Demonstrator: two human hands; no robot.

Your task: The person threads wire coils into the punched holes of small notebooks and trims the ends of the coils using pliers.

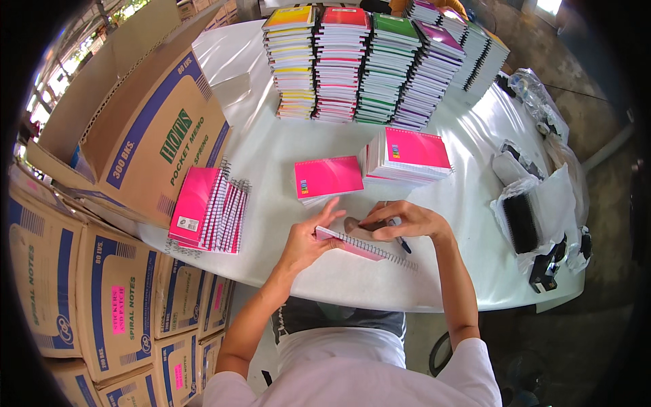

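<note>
My left hand [308, 237] grips a pink spiral notebook [359, 249] near the table's front edge, its thumb on the cover. The notebook is tilted with its bound edge up, and its metal coil [400, 259] runs out past the right end. Just above the coil, my right hand [407, 220] has its fingers bent together, and what they hold is hidden. A brownish rounded thing [359, 229] shows at its fingertips. Below that hand, a dark pen-like thing [404, 245] pokes out. Beyond my hands are a low pile of pink notebooks [329, 178] and a taller pink pile [415, 149].
Tall stacks of yellow, red, green and purple notebooks [386, 68] stand at the back. Pink coil-bound notebooks [196, 210] lean beside an open carton [163, 129] on the left. Closed cartons [115, 298] are piled below. Plastic-wrapped black coils [522, 224] lie at the right edge.
</note>
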